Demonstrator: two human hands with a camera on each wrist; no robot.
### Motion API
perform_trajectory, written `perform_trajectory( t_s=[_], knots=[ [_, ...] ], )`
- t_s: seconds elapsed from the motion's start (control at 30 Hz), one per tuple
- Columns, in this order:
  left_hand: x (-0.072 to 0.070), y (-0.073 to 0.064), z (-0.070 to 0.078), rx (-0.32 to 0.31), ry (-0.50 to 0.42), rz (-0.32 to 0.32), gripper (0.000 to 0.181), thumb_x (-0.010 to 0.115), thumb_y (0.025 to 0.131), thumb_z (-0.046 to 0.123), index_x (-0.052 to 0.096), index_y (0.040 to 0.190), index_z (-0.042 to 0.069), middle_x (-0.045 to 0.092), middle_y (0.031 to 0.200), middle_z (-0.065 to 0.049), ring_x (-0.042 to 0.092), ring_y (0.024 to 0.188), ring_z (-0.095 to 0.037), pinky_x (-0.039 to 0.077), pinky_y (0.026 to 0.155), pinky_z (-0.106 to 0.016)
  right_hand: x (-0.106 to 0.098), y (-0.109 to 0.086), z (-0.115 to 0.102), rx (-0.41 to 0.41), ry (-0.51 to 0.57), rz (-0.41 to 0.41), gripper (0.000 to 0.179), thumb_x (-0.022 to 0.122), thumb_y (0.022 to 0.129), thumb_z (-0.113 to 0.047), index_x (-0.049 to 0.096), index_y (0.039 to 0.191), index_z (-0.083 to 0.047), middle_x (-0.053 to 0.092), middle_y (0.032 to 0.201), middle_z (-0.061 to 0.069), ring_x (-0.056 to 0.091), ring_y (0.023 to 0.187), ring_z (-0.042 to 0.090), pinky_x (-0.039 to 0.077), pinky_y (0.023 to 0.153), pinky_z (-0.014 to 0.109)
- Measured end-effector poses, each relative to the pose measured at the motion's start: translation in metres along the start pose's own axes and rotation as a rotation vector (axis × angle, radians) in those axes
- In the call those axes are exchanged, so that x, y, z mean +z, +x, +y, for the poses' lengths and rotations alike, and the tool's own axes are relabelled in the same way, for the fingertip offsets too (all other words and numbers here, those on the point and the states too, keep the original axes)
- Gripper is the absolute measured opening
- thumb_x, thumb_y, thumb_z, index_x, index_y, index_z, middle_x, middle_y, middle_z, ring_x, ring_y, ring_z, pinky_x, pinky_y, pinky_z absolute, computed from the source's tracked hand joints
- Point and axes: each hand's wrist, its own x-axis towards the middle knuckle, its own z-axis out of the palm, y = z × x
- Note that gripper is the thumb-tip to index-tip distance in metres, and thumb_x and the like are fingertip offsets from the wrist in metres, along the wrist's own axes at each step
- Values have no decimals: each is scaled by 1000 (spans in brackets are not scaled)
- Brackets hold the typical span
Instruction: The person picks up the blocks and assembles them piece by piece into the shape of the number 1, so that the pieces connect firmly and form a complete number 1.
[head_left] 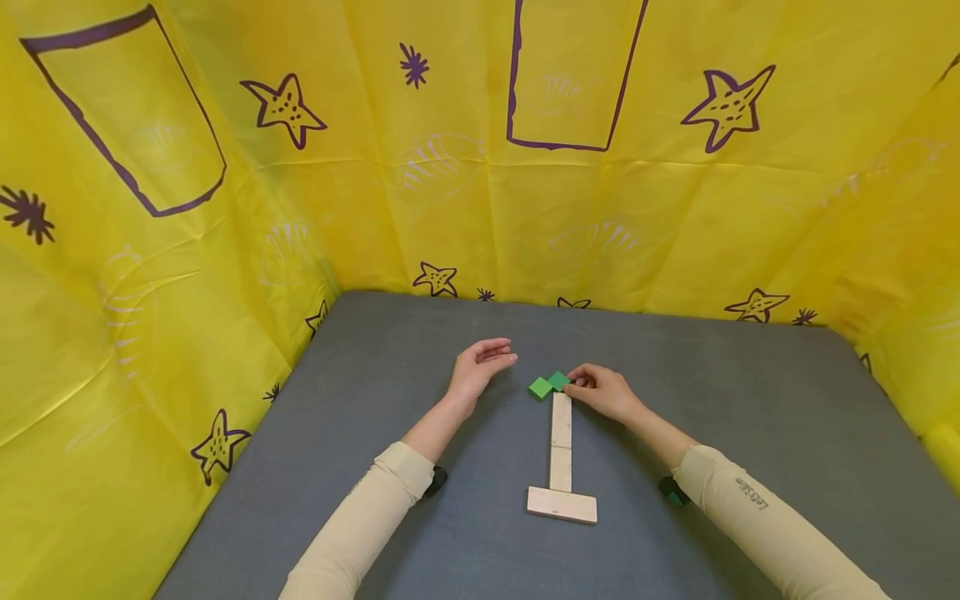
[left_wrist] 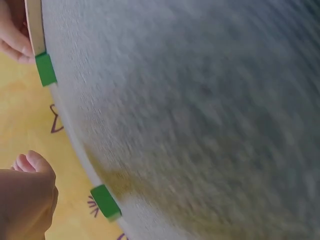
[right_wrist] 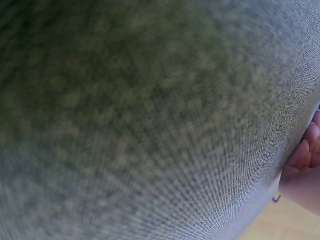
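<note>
Two green blocks lie near each other at the far end of a line of wooden planks: a lighter green block (head_left: 540,388) and a darker green block (head_left: 558,381) to its right. My right hand (head_left: 606,394) pinches the darker block at its right edge between thumb and fingers. My left hand (head_left: 480,372) hovers left of the blocks, fingers loosely extended and nothing in them. Below the blocks, an upper plank (head_left: 561,420) and a lower plank (head_left: 560,469) run end to end down to a crosswise plank (head_left: 562,505). In the right wrist view only part of the right hand (right_wrist: 303,170) shows.
The grey table (head_left: 360,467) spreads around the planks. A yellow cloth (head_left: 465,217) with purple starfish drawings hangs behind the table and along its sides. Dark wrist cameras sit beneath both sleeves, close over the tabletop.
</note>
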Motion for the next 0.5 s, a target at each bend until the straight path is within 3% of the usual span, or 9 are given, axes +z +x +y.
perform_trajectory(
  t_s=[0.5],
  knots=[
    [-28,2,-2,-7,-62,73,46,75,85,7,60,126,-6,59,125,-26,64,102,-15,50,91,-28,0,1,1,-9,2,-4,25,69,91,-24,67,106,-4,58,82,3,49,71,18,38,66,32]
  ],
)
